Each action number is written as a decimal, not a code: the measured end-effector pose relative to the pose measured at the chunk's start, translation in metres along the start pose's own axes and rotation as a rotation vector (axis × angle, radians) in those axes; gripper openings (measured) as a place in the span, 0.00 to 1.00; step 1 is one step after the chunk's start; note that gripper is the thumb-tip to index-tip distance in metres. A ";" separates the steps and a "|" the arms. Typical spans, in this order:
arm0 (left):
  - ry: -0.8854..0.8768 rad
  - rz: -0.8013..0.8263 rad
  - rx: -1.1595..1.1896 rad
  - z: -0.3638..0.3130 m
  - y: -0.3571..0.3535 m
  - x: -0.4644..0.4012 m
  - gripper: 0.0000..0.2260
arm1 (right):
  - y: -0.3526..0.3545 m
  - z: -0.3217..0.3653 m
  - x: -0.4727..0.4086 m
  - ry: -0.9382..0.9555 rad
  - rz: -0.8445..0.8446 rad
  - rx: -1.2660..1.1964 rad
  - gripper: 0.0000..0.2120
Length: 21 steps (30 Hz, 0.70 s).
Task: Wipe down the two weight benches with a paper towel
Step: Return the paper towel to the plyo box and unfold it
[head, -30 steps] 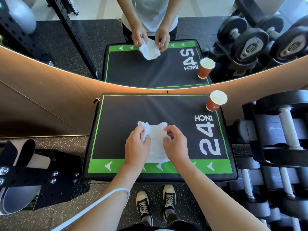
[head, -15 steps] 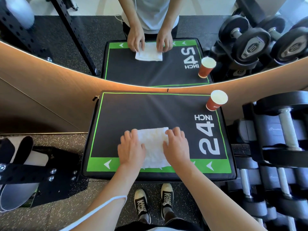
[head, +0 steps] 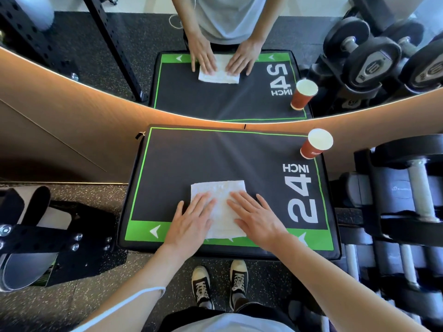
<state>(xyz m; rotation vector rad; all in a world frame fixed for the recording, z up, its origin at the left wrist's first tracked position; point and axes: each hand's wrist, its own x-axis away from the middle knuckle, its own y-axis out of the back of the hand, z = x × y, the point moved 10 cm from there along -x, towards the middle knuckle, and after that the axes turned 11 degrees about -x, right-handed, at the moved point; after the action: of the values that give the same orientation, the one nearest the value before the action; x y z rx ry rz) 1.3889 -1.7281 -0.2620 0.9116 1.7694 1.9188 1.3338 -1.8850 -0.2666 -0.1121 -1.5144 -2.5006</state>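
a black padded box [head: 182,168] with green edging stands against a mirrored wall, a paper towel [head: 221,212] spread flat on its near half. the left hand [head: 191,224] and right hand [head: 257,219] lie open, palms down, pressing the towel's two sides. a red paper cup [head: 315,144] sits at the far right corner.

This is a gym: racked dumbbells [head: 417,195] fill the 3 o'clock side, and more show at 1 o'clock in a wall mirror [head: 239,32]. A black padded box [head: 191,164] marked "24 INCH" stands on speckled rubber flooring [head: 91,305], with what may be a perforated rack upright [head: 112,44] at 11 o'clock.
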 end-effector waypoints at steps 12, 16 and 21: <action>-0.106 0.047 0.013 -0.001 -0.014 0.012 0.29 | -0.016 0.007 -0.013 0.054 0.088 0.063 0.28; -0.064 0.065 0.012 0.052 -0.015 -0.007 0.30 | -0.016 0.026 -0.057 0.011 0.071 0.030 0.28; -0.021 0.069 0.012 0.129 -0.009 -0.036 0.31 | -0.016 0.043 -0.112 -0.060 0.048 0.014 0.29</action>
<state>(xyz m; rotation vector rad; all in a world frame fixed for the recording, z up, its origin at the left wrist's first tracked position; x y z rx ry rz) 1.5016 -1.6559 -0.2780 1.0055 1.7609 1.9357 1.4369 -1.8234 -0.2803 -0.2201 -1.5328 -2.4700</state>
